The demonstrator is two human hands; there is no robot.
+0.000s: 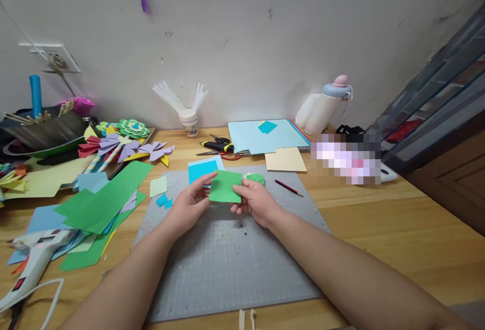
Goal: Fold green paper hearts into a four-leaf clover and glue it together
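A square piece of green paper (224,187) is held up over the grey cutting mat (235,264). My right hand (259,199) pinches its right edge, thumb in front and fingers curled behind. At the paper's left edge is my left hand (188,203), its thumb and fingers apart in a loose curve; whether the fingertips touch the paper is hard to see. Behind the right hand lies a folded green paper piece (256,178), partly covered by the hand. Blue paper (202,171) lies behind the left hand. Small blue scraps (163,200) and a pale green square (158,186) are left of it.
A pencil (288,188) lies on the mat's right side. Pliers (216,146), scissors (220,138) and a cup of white strips (188,120) stand behind. At left are green sheets (109,198), paper flowers (133,129) and a glue gun (38,249). A bottle (326,107) stands back right.
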